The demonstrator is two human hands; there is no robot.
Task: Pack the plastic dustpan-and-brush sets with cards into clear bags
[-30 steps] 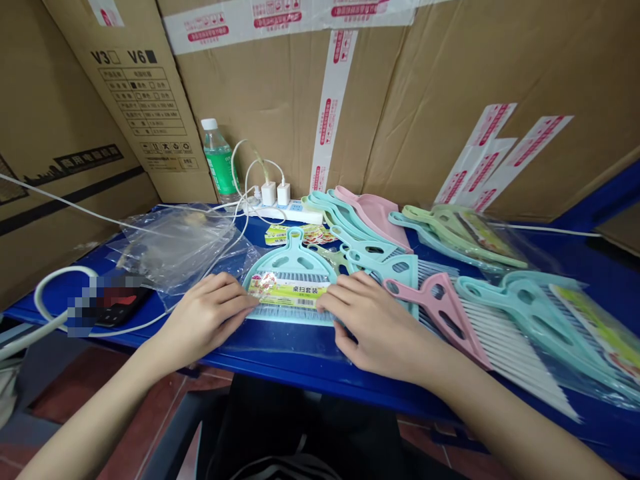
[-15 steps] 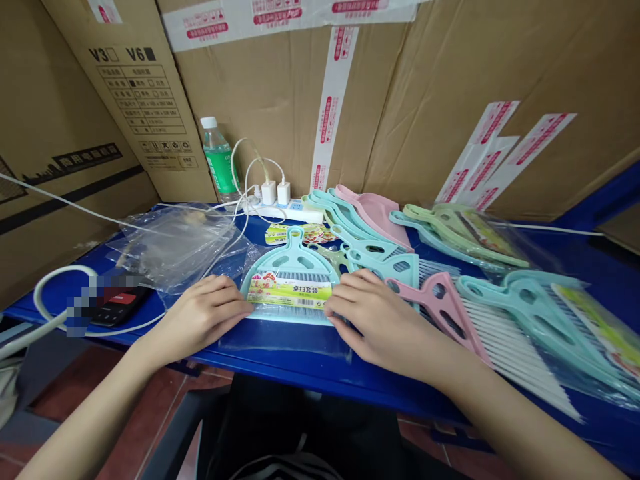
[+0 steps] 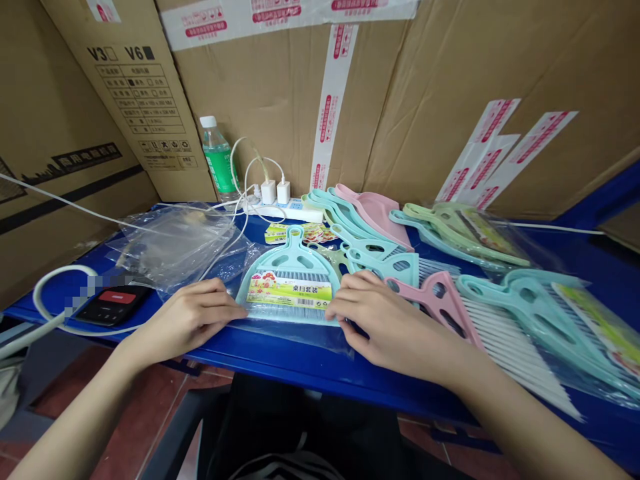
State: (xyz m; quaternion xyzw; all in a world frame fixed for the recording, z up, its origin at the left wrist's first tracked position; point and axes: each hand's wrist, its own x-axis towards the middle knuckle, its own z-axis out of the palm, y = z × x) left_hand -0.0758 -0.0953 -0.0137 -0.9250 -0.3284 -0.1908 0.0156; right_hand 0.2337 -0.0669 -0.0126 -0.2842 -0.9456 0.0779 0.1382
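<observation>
In front of me lies a light blue dustpan [image 3: 291, 257] with a brush of grey bristles nested in it, inside a clear plastic bag [image 3: 295, 339]. A yellow-green card [image 3: 289, 289] with mushroom pictures lies across the bristles. My left hand [image 3: 203, 312] is closed, its fingertips pinching the bag's left edge beside the dustpan's lower corner. At the right edge my right hand [image 3: 377, 320] has curled fingers on the bag, next to the card's end. The dustpan's handle points away from me.
Loose dustpans and brushes, including a pink brush [image 3: 445, 303], are piled to the right, near a bagged blue set [image 3: 545, 313]. Empty plastic bags [image 3: 175, 243] lie left, beside a black device [image 3: 115, 303]. Behind stand a power strip [image 3: 300, 211], a bottle [image 3: 219, 163] and cardboard.
My left hand has shifted slightly left and down, and the right hand slightly right. The card now shows more fully, its mushroom end uncovered and lying flatter.
</observation>
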